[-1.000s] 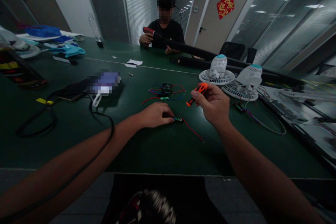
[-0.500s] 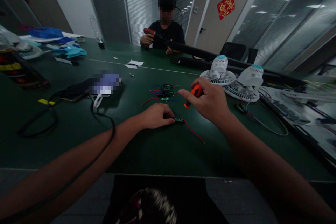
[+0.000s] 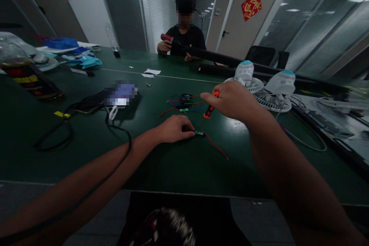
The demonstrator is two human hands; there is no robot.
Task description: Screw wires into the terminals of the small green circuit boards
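Note:
A small green circuit board (image 3: pixel 198 133) with a red wire trailing to the right lies on the dark green table (image 3: pixel 178 169). My left hand (image 3: pixel 177 127) rests on the table and pinches the board's left end between thumb and fingers. Above and to the right, my right hand (image 3: pixel 232 99) is wrapped round a screwdriver (image 3: pixel 211 107) with an orange and black handle. The screwdriver points down toward the board; its thin tip is too faint to tell whether it touches. Just beyond my left hand lie several similar boards (image 3: pixel 183 110) with red and blue wires.
White fans (image 3: pixel 279 91) stand at the right near long black bars (image 3: pixel 213 70). A phone (image 3: pixel 91 102), a black cable (image 3: pixel 126 132) over my left forearm and a dark bottle (image 3: pixel 31 78) are on the left. Across the table, a person (image 3: pixel 186 32) holds a red power drill (image 3: pixel 166 38).
My right hand has rolled over, its back turned more upward, with the screwdriver still in it. My left hand stays on the board. The whole view has shifted slightly.

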